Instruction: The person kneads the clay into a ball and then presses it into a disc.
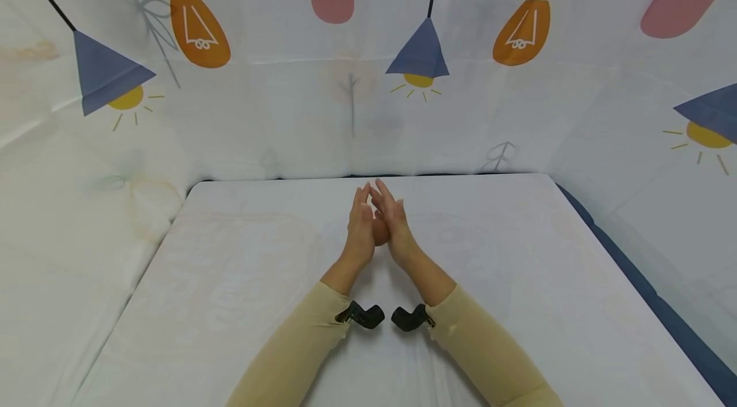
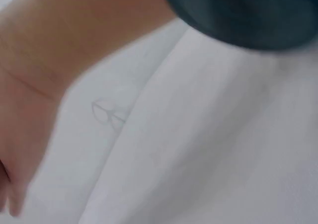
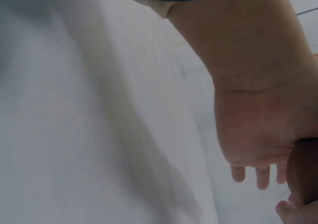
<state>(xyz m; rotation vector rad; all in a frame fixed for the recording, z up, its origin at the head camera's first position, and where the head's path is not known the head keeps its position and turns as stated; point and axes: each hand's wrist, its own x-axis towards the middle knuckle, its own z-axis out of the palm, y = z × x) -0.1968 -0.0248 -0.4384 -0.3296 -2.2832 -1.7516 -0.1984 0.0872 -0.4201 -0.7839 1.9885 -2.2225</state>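
Observation:
My left hand (image 1: 359,228) and right hand (image 1: 395,220) meet palm to palm over the middle of the white table (image 1: 230,279), fingers straight and pointing away from me. Between the palms is pressed a small orange-brown rounded lump (image 1: 380,232), mostly hidden. In the right wrist view the right hand (image 3: 256,119) shows its heel and fingertips, and the brownish lump (image 3: 304,169) sits at the frame's right edge. The left wrist view is blurred and shows only the left hand's (image 2: 30,90) heel above the cloth.
A white cloth covers the table and hangs as a backdrop (image 1: 345,112) printed with lamps and bulbs. A dark blue edge (image 1: 633,272) runs along the table's right side. Black wrist cameras (image 1: 361,315) (image 1: 411,317) sit at my beige sleeves.

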